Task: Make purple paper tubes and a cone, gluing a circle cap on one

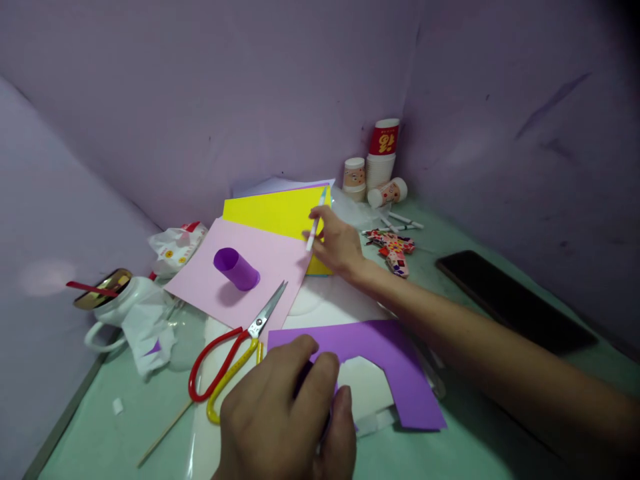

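Observation:
My right hand (339,245) reaches over the papers, its fingers pinched on a slim white marker pen (315,227) with a bluish end. At the bottom, my left hand (285,413) is curled, and a bit of purple shows between its fingers; what it grips is hidden. Partly beneath it lies a purple paper sheet (415,380) with a large opening cut out. Left of that are scissors (259,325) with red and yellow handles, blades apart. A purple paper tube (237,270) stands tilted on a pink sheet (197,263), which overlaps a yellow sheet (265,213).
Paper cups (381,170) stand in the back corner, one on its side. A patterned paper shape (395,248), several pens (406,220) and a dark phone-like slab (515,300) lie right. A white mug (120,303), tissue pack (175,250) and thin stick (165,433) are left.

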{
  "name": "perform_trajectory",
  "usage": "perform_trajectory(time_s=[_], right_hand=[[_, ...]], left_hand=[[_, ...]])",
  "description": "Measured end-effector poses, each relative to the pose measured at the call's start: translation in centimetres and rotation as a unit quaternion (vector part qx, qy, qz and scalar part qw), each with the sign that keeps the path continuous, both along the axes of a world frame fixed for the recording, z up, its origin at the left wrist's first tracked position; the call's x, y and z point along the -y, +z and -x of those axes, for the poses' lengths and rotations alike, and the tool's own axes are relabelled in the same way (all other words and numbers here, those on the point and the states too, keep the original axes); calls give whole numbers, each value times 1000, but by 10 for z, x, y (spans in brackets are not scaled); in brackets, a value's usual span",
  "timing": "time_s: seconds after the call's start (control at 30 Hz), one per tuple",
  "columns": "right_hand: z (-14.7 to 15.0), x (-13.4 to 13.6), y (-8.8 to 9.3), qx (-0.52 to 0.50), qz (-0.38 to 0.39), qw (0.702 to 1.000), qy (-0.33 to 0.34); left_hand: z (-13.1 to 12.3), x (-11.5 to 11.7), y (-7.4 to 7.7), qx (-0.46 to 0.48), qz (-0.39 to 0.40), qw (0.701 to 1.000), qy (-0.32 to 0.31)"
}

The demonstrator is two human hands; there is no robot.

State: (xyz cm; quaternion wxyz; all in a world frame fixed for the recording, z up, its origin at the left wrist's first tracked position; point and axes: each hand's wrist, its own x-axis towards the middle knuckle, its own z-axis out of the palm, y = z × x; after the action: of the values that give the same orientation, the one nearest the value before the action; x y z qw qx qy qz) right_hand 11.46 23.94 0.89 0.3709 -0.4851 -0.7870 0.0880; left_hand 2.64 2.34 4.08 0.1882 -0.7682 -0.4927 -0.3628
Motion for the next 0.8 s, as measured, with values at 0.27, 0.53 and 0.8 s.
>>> perform_trajectory(time_s=[0.27, 0.53, 0.8], right_hand=[[24, 14, -8, 98, 62, 992, 53], [35, 7, -2, 134, 58, 987, 73], [42, -4, -6, 128, 57, 988, 66]], left_hand=[[-1, 1, 3, -3, 23, 1000, 0], [-3, -1, 3, -12, 6, 1000, 12], [-3, -1, 2, 6, -1, 1000, 0]])
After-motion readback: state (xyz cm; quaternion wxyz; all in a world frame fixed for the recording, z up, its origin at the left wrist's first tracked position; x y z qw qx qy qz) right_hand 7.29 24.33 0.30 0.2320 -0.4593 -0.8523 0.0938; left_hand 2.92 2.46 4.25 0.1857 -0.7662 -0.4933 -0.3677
